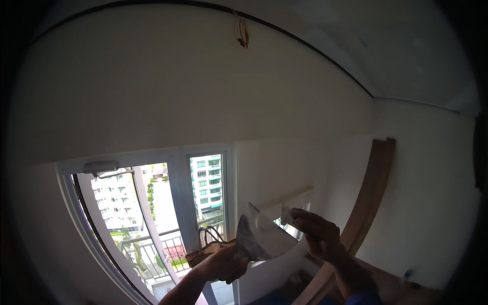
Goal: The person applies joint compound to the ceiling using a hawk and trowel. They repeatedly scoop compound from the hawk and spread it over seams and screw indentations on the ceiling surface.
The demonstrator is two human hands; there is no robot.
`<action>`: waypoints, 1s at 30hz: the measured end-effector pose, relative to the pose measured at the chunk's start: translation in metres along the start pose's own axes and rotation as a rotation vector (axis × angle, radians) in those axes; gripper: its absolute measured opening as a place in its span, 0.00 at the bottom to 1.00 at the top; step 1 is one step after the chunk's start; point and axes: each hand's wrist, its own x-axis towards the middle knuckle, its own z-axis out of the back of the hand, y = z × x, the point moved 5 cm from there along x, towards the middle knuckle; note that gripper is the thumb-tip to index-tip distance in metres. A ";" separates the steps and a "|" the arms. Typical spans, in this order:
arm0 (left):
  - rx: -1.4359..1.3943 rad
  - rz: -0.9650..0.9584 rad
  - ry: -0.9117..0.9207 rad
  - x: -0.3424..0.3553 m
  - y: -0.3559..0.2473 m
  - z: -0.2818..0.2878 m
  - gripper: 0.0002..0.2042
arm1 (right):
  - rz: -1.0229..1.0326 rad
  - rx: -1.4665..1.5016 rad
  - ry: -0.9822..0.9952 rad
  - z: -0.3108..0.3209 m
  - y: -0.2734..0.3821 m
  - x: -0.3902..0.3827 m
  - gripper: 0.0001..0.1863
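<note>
My left hand [223, 263], at the lower middle, is closed on the near edge of a broad, flat putty knife [272, 243]. Its grey face is smeared, and a pale patch that looks like filler [263, 222] lies on its upper part. My right hand [319, 233] is raised just to the right, fingers pinched round a small pale blade [286, 213] that looks like a narrow scraper. This blade stands close to the far right edge of the putty knife; whether they touch I cannot tell. Both handles are hidden by my fingers.
A glazed balcony door [152, 203] with a door closer [100, 166] is on the left. Behind my left hand is a brown bag [197, 257] with handles. Long wooden boards [370, 188] lean at the right wall. Wires [243, 34] hang near the ceiling edge.
</note>
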 end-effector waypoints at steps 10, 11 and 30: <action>0.115 0.252 -0.020 0.046 0.058 -0.039 0.13 | -0.319 -0.263 0.355 0.031 -0.068 -0.107 0.41; 0.142 0.180 -0.069 0.056 0.057 -0.038 0.15 | -0.505 -0.153 0.257 0.040 -0.076 -0.119 0.33; 1.387 -0.190 -0.017 0.098 0.166 -0.058 0.09 | -1.486 1.281 -0.697 0.025 -0.036 -0.254 0.11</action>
